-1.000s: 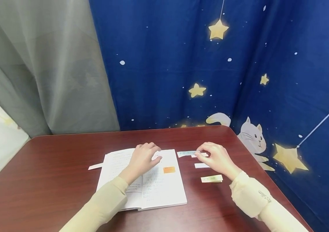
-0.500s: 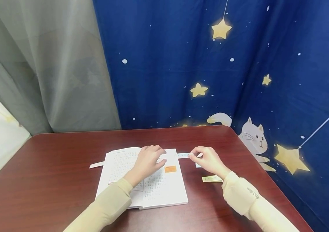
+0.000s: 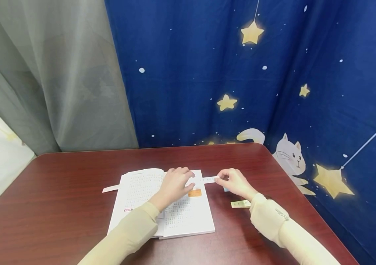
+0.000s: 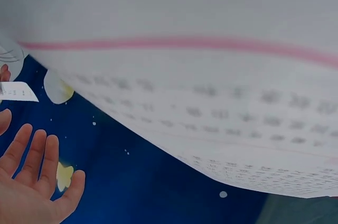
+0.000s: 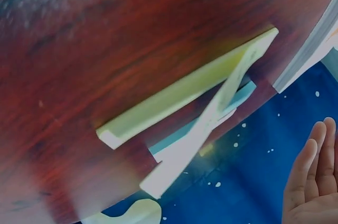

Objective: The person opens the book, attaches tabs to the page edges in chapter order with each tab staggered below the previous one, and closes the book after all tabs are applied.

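An open book [image 3: 188,217] with printed pages lies on the table. My left hand [image 3: 176,183] is over its right-hand page, fingers apart and loosely bent, and holds nothing; in the left wrist view the left hand [image 4: 39,179] shows spread fingers beside a large blurred page [image 4: 211,97]. At the book's right edge, my right hand [image 3: 236,182] pinches the right end of a narrow pale paper strip [image 3: 209,179] between thumb and fingertips. The strip's left end meets the page edge; whether it lies on or under the page I cannot tell.
A yellow-green folded paper strip [image 3: 240,204] lies right of the book, with a bluish strip [image 5: 177,138] beyond it, partly hidden. Another white strip [image 3: 110,188] sticks out from the book's left side. An orange label [image 3: 194,193] is on the right page. Curtains [image 3: 188,73] stand behind the table.
My right hand has moved left, bringing the strip up to the book's right edge. My left hand has shifted slightly right across the page.
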`<act>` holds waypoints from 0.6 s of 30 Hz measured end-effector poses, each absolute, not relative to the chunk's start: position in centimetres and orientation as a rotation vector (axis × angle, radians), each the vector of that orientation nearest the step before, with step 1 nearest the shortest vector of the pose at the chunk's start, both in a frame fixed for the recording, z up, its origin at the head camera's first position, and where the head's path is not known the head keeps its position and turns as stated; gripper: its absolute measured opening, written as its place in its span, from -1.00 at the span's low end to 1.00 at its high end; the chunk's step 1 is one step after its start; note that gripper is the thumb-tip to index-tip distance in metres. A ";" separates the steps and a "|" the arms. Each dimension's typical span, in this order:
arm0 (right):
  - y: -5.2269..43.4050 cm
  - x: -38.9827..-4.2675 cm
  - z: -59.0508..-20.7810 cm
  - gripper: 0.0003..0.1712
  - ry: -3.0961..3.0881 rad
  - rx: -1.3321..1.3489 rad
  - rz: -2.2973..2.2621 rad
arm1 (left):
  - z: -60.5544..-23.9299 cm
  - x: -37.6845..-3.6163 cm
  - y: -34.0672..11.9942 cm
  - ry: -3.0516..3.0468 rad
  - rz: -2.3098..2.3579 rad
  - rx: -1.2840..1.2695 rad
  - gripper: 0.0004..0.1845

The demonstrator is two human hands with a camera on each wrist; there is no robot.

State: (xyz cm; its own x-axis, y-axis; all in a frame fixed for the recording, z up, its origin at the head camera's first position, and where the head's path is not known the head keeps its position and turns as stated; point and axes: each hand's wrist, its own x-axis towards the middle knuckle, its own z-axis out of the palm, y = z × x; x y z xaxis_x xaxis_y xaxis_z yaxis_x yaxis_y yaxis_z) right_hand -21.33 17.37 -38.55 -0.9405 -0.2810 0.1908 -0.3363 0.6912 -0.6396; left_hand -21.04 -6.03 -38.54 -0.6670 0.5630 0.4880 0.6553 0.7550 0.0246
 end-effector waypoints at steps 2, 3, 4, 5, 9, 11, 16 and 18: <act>17.4 -21.4 -38.8 -0.87 -2.842 0.483 1.088 | -38.7 -21.1 -5.9 -2.493 -0.257 -0.929 -0.76; 17.4 -21.4 -38.9 -0.88 -2.853 0.471 1.081 | -38.8 -21.1 -5.8 -2.493 -0.250 -0.931 -0.76; 17.4 -21.5 -39.0 -0.88 -2.864 0.460 1.069 | -38.9 -21.1 -5.7 -2.494 -0.241 -0.932 -0.76; 17.4 -21.6 -39.1 -0.89 -2.871 0.452 1.059 | -38.9 -21.2 -5.7 -2.496 -0.236 -0.932 -0.76; 17.6 -22.0 -39.5 -0.90 -2.897 0.432 1.048 | -39.1 -21.3 -5.3 -2.520 -0.202 -0.927 -0.77; 17.6 -22.2 -39.7 -0.89 -2.903 0.425 1.059 | -39.2 -21.5 -5.1 -2.534 -0.178 -0.925 -0.76; 17.5 -22.4 -39.9 -0.90 -2.917 0.412 1.066 | -39.6 -21.7 -4.5 -2.566 -0.118 -0.920 -0.77; 17.5 -22.5 -40.0 -0.91 -2.921 0.412 1.063 | -39.7 -21.7 -4.4 -2.584 -0.105 -0.907 -0.77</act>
State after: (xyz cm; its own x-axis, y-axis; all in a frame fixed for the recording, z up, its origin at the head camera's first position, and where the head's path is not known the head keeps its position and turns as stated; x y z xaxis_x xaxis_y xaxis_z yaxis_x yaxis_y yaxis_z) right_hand -22.49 17.53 -40.01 -0.9655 -0.2425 0.0946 -0.2466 0.7359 -0.6306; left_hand -21.73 -4.39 -39.73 -0.7103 0.5843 0.3925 0.6142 0.7869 -0.0600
